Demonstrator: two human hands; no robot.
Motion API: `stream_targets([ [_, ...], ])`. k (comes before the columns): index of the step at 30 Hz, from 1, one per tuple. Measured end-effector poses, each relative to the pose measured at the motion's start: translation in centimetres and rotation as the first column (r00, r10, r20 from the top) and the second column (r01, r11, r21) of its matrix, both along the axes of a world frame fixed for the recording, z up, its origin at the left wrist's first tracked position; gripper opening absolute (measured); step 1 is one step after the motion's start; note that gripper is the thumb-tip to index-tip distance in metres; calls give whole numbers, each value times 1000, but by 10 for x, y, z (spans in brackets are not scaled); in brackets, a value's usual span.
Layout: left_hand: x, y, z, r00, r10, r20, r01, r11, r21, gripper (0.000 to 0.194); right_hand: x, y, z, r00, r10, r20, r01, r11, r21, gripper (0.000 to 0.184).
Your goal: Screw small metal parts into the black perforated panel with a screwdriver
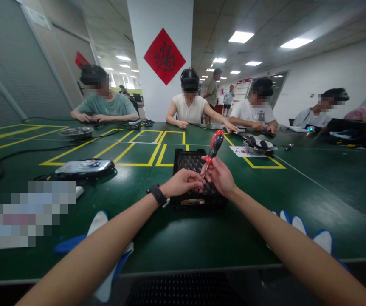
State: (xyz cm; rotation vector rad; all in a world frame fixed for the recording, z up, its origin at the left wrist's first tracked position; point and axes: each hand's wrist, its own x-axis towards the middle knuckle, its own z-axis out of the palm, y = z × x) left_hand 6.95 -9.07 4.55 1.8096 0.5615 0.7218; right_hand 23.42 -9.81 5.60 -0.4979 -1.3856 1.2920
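Note:
A screwdriver (215,145) with a red and black handle stands tilted, its handle up and its thin metal shaft pointing down to the left. My right hand (220,175) is closed around it near the red collar where handle meets shaft. Close to the shaft's lower end, my left hand (184,182) is pinched, its fingertips beside the tip; whether it grips the shaft or a small part there is hidden. Directly below both hands sits a black tool case (187,159), open, with rows of small pieces inside. A dark watch band is on my left wrist.
Blue and white gloves lie under my forearms, one left (98,223) and one right (299,225). A clear-topped package (85,168), a metal bowl (76,133) and a dish with black parts (259,146) stand on the green table (157,242). Several people sit across it.

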Motion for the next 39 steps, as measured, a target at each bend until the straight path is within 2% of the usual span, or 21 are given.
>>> stream_targets([
  [3, 1, -1, 2, 1000, 6, -10, -6, 1000, 18, 28, 0, -1, 0, 1000, -3, -3, 3, 1000, 10, 32],
  [8, 3, 1, -1, 989, 147, -27, -143, 984, 107, 29, -1, -1, 0, 999, -30, -13, 30, 999, 31, 32],
  [10, 4, 2, -3, 985, 169, -44, -163, 980, 113, 30, -1, -1, 0, 1000, -28, -2, 28, 999, 31, 33],
  [21, 1, -1, 1, 1000, -3, -22, 5, 995, 98, 28, 0, -1, 1, 1000, 3, 3, -3, 1000, -3, 27],
  [29, 4, 2, -4, 994, 94, -49, -90, 992, 91, 28, -1, -1, 0, 1000, -17, 8, 17, 1000, 15, 27],
  [35, 1, 2, -2, 995, 102, 3, -102, 994, 48, 25, -1, -1, 1, 1000, -11, -10, 11, 1000, 8, 30],
  [39, 1, 1, -1, 998, 60, 1, -60, 997, 45, 26, -1, -1, 1, 1000, 4, 0, -4, 1000, 7, 30],
])
